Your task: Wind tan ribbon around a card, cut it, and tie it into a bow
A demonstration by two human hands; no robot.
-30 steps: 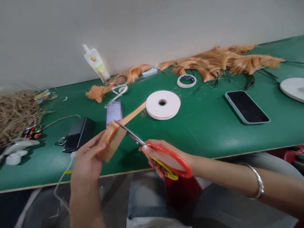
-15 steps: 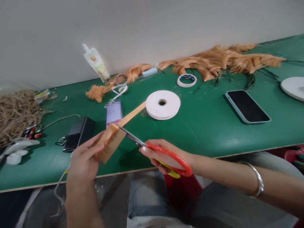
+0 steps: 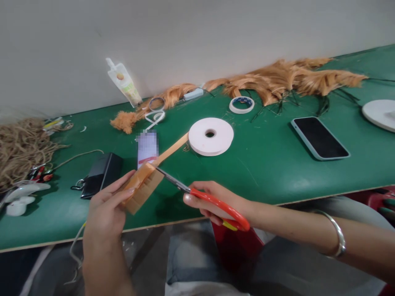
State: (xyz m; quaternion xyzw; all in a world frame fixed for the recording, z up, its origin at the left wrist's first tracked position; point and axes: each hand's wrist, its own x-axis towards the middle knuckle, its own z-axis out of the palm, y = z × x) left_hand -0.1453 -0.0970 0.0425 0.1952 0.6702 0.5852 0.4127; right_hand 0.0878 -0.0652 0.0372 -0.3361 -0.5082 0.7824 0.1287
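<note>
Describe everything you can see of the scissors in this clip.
The scissors have slim grey blades, metal by their look, a glossy red handle and a mostly hidden yellow part below it. The right hand grips them above the table edge, blades pointing away and leftward, seemingly near shut. Their tips meet the tan strip by the held bundle; contact is unclear.

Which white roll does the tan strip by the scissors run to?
The middle roll, with the dark hole: the strip meets its left edge, unlike the blue-lined tape behind or the white disc far right.
</note>
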